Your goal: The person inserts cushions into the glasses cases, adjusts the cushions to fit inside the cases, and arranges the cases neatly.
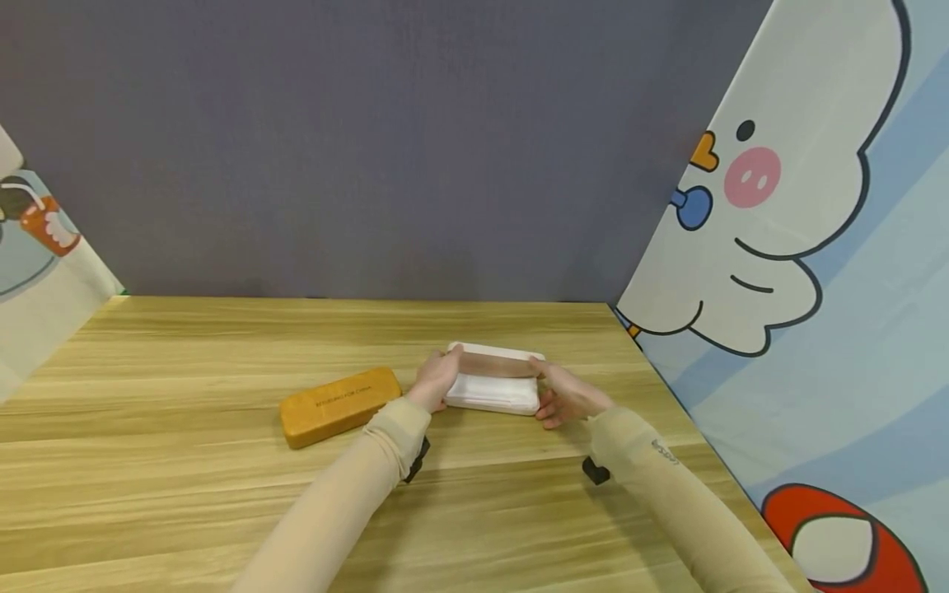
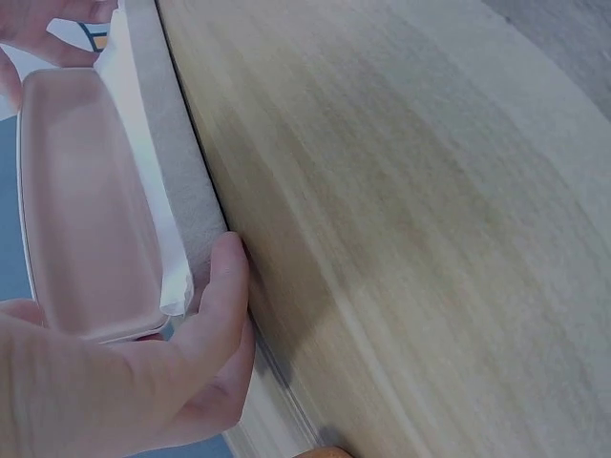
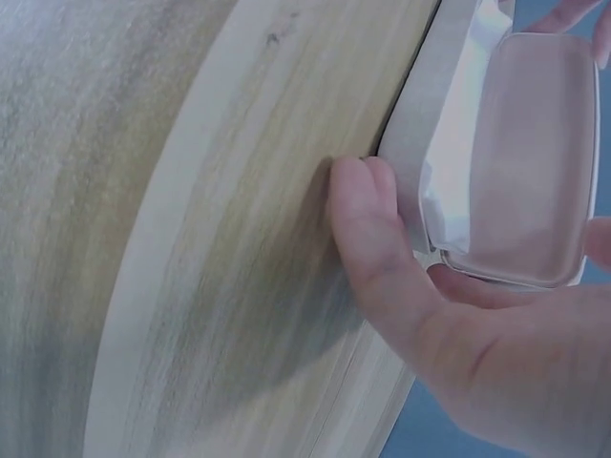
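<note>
A white glasses case lies on the wooden table with its lid raised and the pinkish-brown lining showing. Something thin and white, perhaps a cloth or plastic wrap, fills the lower half; what lies under it is hidden. My left hand grips the left end of the case, thumb at the lid and fingers along the base. At the opposite end my right hand holds it the same way. To the left of my left hand is an orange glasses case, closed, with dark lettering on top.
The wooden table ends at a dark grey panel at the back. A cartoon-printed sheet borders the right side, and another printed sheet stands at the far left.
</note>
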Demonstrator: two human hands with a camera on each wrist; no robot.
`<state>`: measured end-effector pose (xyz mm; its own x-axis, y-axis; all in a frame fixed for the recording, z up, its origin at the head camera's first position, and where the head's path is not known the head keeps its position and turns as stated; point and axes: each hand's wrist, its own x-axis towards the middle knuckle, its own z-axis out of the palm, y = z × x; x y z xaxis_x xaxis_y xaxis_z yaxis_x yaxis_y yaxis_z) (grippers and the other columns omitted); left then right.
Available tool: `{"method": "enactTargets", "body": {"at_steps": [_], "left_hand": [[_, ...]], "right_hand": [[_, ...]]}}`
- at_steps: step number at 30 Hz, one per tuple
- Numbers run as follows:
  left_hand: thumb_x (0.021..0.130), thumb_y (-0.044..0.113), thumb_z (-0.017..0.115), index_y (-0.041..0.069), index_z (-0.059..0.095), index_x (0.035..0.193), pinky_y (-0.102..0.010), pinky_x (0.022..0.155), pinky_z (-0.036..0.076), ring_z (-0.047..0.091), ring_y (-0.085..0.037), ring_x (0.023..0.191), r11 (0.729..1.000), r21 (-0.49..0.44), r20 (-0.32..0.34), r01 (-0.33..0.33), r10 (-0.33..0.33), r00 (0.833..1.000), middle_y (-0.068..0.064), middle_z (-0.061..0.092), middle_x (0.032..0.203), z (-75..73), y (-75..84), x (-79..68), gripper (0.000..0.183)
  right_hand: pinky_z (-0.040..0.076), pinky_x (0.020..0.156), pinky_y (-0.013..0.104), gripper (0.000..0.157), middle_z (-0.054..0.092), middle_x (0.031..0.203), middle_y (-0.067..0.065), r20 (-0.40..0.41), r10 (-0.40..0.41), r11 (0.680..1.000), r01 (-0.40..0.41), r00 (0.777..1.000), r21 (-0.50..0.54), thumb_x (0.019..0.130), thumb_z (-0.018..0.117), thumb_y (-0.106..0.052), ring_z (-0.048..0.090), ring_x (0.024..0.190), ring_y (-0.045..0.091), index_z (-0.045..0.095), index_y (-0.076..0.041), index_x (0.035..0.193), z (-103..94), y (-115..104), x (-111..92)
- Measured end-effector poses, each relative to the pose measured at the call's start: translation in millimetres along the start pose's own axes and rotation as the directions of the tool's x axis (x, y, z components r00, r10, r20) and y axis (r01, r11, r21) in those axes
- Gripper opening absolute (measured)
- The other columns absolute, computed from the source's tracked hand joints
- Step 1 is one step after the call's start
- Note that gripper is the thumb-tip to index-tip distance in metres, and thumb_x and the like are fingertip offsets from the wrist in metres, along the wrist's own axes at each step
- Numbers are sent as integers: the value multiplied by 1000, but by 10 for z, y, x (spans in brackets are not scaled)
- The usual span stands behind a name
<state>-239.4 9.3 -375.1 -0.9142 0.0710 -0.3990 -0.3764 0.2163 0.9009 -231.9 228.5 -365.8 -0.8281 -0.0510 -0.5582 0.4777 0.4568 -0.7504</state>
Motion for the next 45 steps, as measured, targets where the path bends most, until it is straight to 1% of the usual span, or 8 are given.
{"method": "enactTargets", "body": {"at_steps": [7, 14, 21, 28, 35, 38, 45], "left_hand": [[100, 48, 33, 11, 23, 152, -53, 94, 47, 43, -36, 129, 1000, 15, -7, -9, 10, 1000, -17, 33, 152, 7, -14, 7, 65], [101, 45, 34, 10, 24, 152, -52, 97, 47, 43, -37, 129, 1000, 21, 14, -17, 16, 1000, -18, 35, 150, 7, -11, 0, 63], [101, 40, 35, 7, 24, 152, -50, 96, 49, 46, -36, 126, 999, 53, 3, -10, 10, 1000, -20, 38, 148, 21, 1, 8, 61], [102, 36, 34, 4, 25, 150, -46, 92, 51, 48, -34, 123, 996, 93, -6, -6, 6, 1000, -20, 41, 143, 33, -5, 7, 58], [102, 32, 35, 2, 31, 148, -43, 88, 52, 50, -30, 113, 993, 120, -18, -5, 7, 1000, -19, 47, 132, 33, -9, 5, 55], [103, 30, 35, 2, 30, 149, -43, 88, 52, 50, -30, 113, 991, 132, -13, -6, 8, 1000, -19, 46, 133, 30, -10, -1, 54], [104, 29, 33, 3, 24, 151, -44, 94, 50, 48, -32, 122, 991, 136, 4, 3, -3, 1000, -19, 42, 142, 12, -19, -4, 55]], "right_hand": [[54, 71, 38, 73, 46, 91, 16, 13, -14, 1000, 14, 1000, 17, 99, 30, -54, 54, 72, 22, 16, -2, 148, -18, 7, -2], [54, 79, 42, 69, 44, 102, 21, 32, -9, 999, 8, 999, 50, 100, 33, -49, 54, 80, 26, 16, -3, 147, -35, 17, -23], [53, 85, 44, 67, 43, 109, 22, 49, 10, 999, -12, 999, 37, 101, 34, -45, 55, 85, 27, 12, -5, 150, -60, 14, -37], [53, 85, 43, 64, 44, 107, 22, 51, -4, 1000, 3, 999, 28, 103, 34, -40, 55, 82, 25, 12, -2, 149, -46, 16, -50], [53, 85, 42, 59, 44, 105, 20, 65, -13, 1000, 11, 998, 24, 103, 34, -37, 54, 83, 24, 16, -1, 146, -40, 18, -48], [53, 84, 41, 58, 44, 105, 20, 68, -20, 1000, 18, 997, 23, 103, 35, -36, 54, 83, 24, 18, 0, 145, -38, 19, -53], [52, 83, 39, 51, 44, 102, 17, 82, -39, 999, 37, 996, 21, 103, 35, -33, 54, 82, 22, 24, 1, 140, -40, 41, -28]]}}
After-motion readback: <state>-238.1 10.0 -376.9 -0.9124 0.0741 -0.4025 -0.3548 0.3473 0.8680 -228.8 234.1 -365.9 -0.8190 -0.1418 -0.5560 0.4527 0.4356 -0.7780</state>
